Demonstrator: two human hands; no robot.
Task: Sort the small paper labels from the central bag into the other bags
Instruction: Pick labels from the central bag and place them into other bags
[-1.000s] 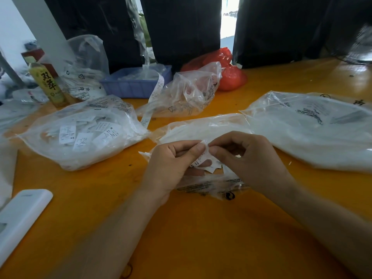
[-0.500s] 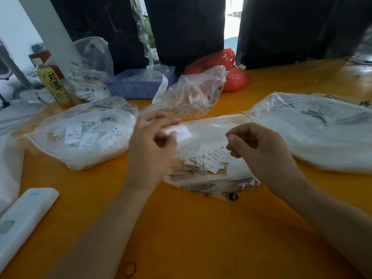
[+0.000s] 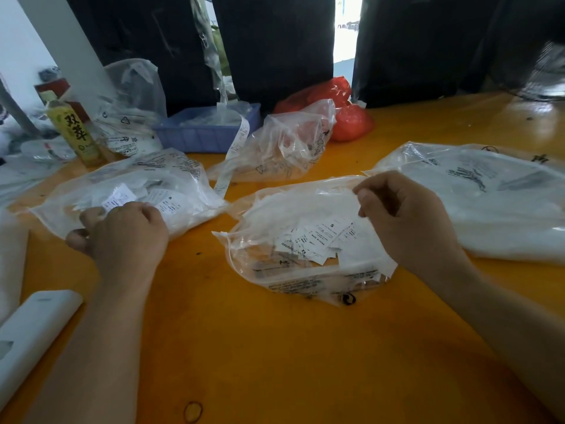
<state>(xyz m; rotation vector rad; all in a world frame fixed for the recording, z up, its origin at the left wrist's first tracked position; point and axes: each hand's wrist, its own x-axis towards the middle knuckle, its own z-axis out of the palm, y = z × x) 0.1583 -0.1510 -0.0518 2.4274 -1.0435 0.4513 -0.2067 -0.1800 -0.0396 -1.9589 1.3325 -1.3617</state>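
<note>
The central bag (image 3: 308,270), clear plastic, lies on the orange table with small white paper labels (image 3: 318,240) heaped inside. My right hand (image 3: 409,221) pinches its upper edge and holds the mouth up. To the left lies another clear bag (image 3: 180,191) with labels in it. My left hand (image 3: 125,237) is at that bag's near end, thumb and forefinger spread apart behind the plastic with no label visible between them. One label (image 3: 119,195) lies just above the fingers. A large bag (image 3: 489,203) of white contents lies at the right.
A crumpled clear bag (image 3: 284,148) and a label strip (image 3: 232,154) sit behind the central bag. Further back are a blue tray (image 3: 201,133), a red bag (image 3: 348,120) and a yellow bottle (image 3: 76,133). A white flat device (image 3: 33,328) lies at the near left.
My left hand carried a label from the central bag over to the left bag. My right hand moved from the labels up to the central bag's upper edge and pinched it.
</note>
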